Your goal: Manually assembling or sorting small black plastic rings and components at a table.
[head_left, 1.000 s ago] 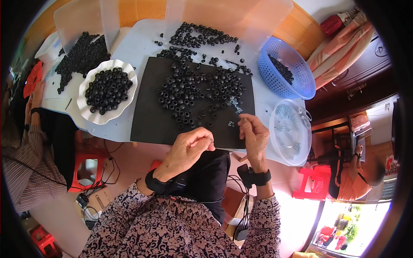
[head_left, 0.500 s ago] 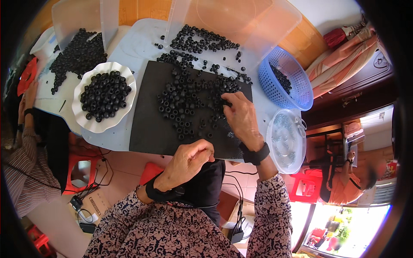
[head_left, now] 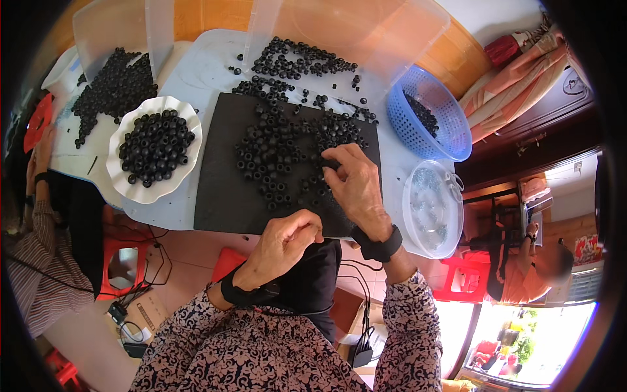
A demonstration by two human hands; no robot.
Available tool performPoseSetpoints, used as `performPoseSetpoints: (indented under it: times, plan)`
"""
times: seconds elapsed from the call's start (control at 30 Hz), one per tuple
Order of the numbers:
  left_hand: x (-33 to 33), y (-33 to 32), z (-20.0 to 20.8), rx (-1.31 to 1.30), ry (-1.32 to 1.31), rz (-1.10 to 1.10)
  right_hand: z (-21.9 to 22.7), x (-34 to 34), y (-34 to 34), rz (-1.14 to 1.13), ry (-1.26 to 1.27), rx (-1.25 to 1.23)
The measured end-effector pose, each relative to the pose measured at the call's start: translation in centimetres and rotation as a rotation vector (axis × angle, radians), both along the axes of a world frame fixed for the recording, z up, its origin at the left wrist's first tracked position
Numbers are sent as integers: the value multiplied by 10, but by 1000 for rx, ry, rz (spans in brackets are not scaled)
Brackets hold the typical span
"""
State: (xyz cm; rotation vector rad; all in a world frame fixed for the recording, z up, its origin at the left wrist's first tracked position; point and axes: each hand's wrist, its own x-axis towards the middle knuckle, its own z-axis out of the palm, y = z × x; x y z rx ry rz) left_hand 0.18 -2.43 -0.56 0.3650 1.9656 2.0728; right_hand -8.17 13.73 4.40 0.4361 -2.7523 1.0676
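Note:
On a black mat [head_left: 212, 189] lie many loose black beads [head_left: 264, 147], round and with holes. My right hand [head_left: 358, 189] is over the beads on the mat's right half, its thumb and fingers bent together. Between these fingertips shows a small black piece [head_left: 332, 164], perhaps a bead; its shape is partly hidden. My left hand [head_left: 284, 242] is closed at the mat's near edge, with its fingers curled in. Whatever it may hold is hidden. Left of the mat stands a white scalloped dish [head_left: 119, 170] heaped with larger black beads.
A blue basket [head_left: 450, 140] holding black beads and a clear tub [head_left: 418, 240] with small pale bits stand at right. Plastic bins [head_left: 356, 39] [head_left: 108, 32] lie at the back, beads spilling before them. Another person's arm [head_left: 43, 157] is at far left; a further person [head_left: 522, 274] sits at right.
My right hand has slid a little left and toward me over the beads, the small black piece moving with it. My left hand stays almost in place. The whole view has shifted slightly.

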Motion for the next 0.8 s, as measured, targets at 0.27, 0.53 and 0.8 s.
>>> performPoseSetpoints:
  times: [0.27, 0.53, 0.8]
  plan:
    - [3, 1, -1, 12, 10, 34, -7, 9, 8, 55, 42, -12]
    - [1, 3, -1, 44, 5, 35, -1, 18, 4, 38, 26, -74]
    - [0, 2, 6, 30, -10, 20, -11, 20, 23, -51, 80, -71]
